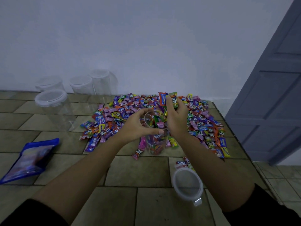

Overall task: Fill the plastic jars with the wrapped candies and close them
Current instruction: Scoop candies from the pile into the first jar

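Note:
A clear plastic jar (155, 145), lidless and nearly full of wrapped candies, stands in front of a wide pile of colourful wrapped candies (203, 124). My left hand (138, 125) curls round the jar's rim from the left, thumb across its near side. My right hand (176, 118) hovers over the jar's mouth and grips a bunch of candies (167, 98), which stick up above its fingers. The jar's loose lid (187, 185) lies on the surface to the near right.
Several empty lidded jars (53, 105) stand at the back left by the white wall. A blue candy bag (31, 160) lies at the left. The tiled surface's edge (241, 144) runs along the right, with a grey door (273, 88) beyond.

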